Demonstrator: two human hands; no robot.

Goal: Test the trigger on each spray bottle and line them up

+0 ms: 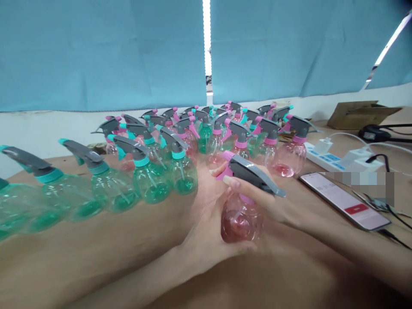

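Observation:
A pink see-through spray bottle (240,221) with a grey and pink trigger head stands upright between my hands. My left hand (209,219) is wrapped round the bottle's body from the left, its thumb low at the front. Up at the neck and trigger, my right hand (247,189) closes on the spray head (249,169), fingers at the pink trigger. Just beyond my left hand stand green spray bottles, the nearest one (184,178) with a turquoise collar. Another pink spray bottle (291,156) stands to the right behind my hands.
Several green and pink spray bottles crowd the back and left of the table (128,253). On the right lie a phone (346,201) with a lit screen and a white power strip (325,159) with plugs and cables. A cardboard box (357,116) sits behind, before blue curtains (128,51).

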